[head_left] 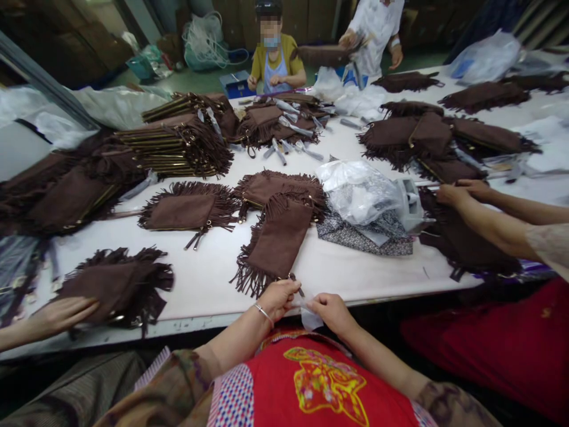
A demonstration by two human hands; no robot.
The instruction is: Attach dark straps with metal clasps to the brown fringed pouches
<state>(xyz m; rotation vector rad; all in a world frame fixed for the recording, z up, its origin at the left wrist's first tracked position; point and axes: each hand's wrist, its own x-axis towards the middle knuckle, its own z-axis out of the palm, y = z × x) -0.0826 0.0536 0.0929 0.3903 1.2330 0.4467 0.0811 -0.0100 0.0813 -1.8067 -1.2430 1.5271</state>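
A brown fringed zip pouch [282,237] lies before me, one end over another fringed pouch [267,185]. My left hand [279,299], with a bangle at the wrist, is closed at the pouch's near corner, pinching the dark zip-pull strap [301,291]. My right hand [332,311] is closed just to the right, thumb and fingers pinching a small translucent white wrapper [310,319] that hangs below the strap. Whether the wrapper still touches the strap I cannot tell. Another fringed pouch [180,212] lies flat to the left.
At left, another person's hand [66,314] rests on a pouch [118,284]. Two hands [462,193] at right handle a dark pouch [462,234]. Stacked pouches [173,145] stand behind. Clear plastic [360,190] lies on speckled cloth [368,237]. Two people [278,62] are across the table.
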